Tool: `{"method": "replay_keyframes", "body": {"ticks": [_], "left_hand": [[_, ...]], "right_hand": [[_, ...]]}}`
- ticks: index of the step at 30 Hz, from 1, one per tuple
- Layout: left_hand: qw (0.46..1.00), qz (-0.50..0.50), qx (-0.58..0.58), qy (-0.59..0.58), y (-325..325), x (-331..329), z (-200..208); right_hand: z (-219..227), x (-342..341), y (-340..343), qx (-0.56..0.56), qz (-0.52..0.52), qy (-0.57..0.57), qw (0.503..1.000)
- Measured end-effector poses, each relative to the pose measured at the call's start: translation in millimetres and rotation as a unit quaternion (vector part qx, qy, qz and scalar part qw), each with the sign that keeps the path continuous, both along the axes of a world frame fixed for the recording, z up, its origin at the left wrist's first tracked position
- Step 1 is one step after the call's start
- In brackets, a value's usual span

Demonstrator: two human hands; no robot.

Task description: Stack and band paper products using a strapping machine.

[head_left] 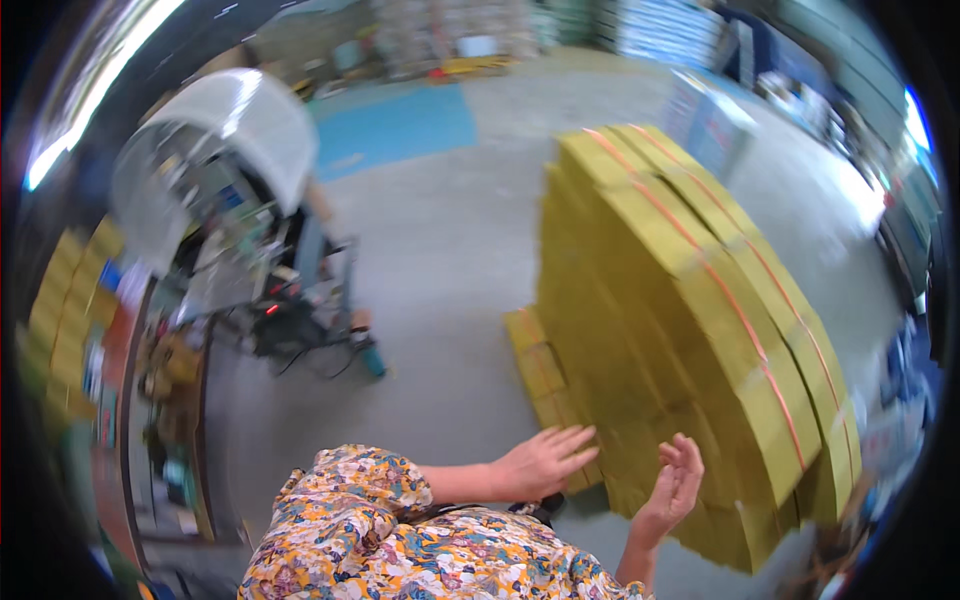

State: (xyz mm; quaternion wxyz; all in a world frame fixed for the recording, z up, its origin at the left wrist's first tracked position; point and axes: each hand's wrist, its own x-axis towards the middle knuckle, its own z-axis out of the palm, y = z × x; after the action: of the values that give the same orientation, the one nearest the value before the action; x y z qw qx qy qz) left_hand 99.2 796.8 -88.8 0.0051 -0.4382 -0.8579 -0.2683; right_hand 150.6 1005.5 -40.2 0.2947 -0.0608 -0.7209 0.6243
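A tall stack of yellow boxes (pixel 690 270) stands close in front of me on the right, bound with orange straps (pixel 725 280). My left hand (pixel 547 463) reaches toward the near left side of the stack, palm down with its fingers stretched out and holding nothing. Further right, my right hand (pixel 672 490) is raised before the stack's near face, fingers apart and slightly bent, also without anything in it. Whether either hand touches the boxes I cannot tell. A lower pile of yellow boxes (pixel 538 360) sits against the left of the tall stack.
At the left stands a machine (pixel 240 200) with a curved pale cover, a cable hanging below. Nearer is a brown-edged shelf unit (pixel 125 400), with more yellow boxes (pixel 62 310) behind. A blue floor patch (pixel 400 130) and stacked goods (pixel 460 35) lie far off.
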Motion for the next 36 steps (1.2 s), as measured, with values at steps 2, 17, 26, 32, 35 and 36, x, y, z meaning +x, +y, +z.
{"method": "replay_keyframes", "body": {"ticks": [2,17,26,32,35,36], "left_hand": [[0.997,0.066,-0.033,-0.021,-81,38,-16],[0.7,0.697,0.084,-0.131,-459,318,-41],[0.537,0.805,0.13,-0.216,-618,376,-41],[0.417,0.866,0.135,-0.242,-733,404,-51],[0.388,0.896,0.141,-0.165,-772,420,-55],[0.38,0.903,0.136,-0.146,-781,423,-65]], "right_hand": [[-8,-8,-68,-0.053,0.116,-0.043,0.991],[-54,61,-611,-0.017,0.763,-0.156,0.627],[-87,104,-836,0.043,0.873,-0.196,0.444],[-88,105,-1002,0.125,0.896,-0.137,0.403],[-68,118,-1079,0.135,0.916,-0.087,0.368],[-64,124,-1100,0.145,0.926,-0.07,0.342]]}}
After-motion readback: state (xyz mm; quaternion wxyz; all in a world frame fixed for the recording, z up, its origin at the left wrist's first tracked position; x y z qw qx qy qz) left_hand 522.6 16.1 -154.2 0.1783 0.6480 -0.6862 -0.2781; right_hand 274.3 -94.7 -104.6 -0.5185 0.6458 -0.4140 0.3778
